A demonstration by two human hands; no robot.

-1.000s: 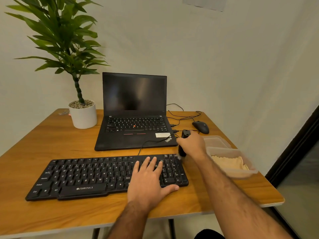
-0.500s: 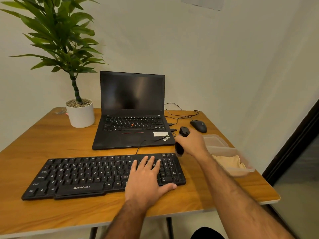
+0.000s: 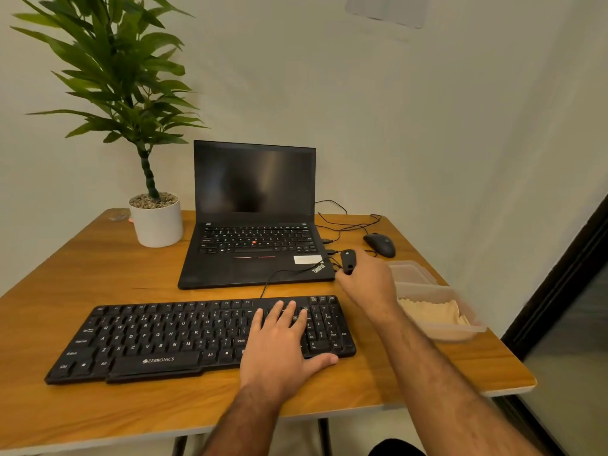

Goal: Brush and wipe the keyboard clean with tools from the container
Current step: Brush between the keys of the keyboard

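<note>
My left hand lies flat, fingers straight, on the right part of the black keyboard at the table's front. My right hand grips a black brush above the table, beside the clear container holding a tan cloth.
</note>
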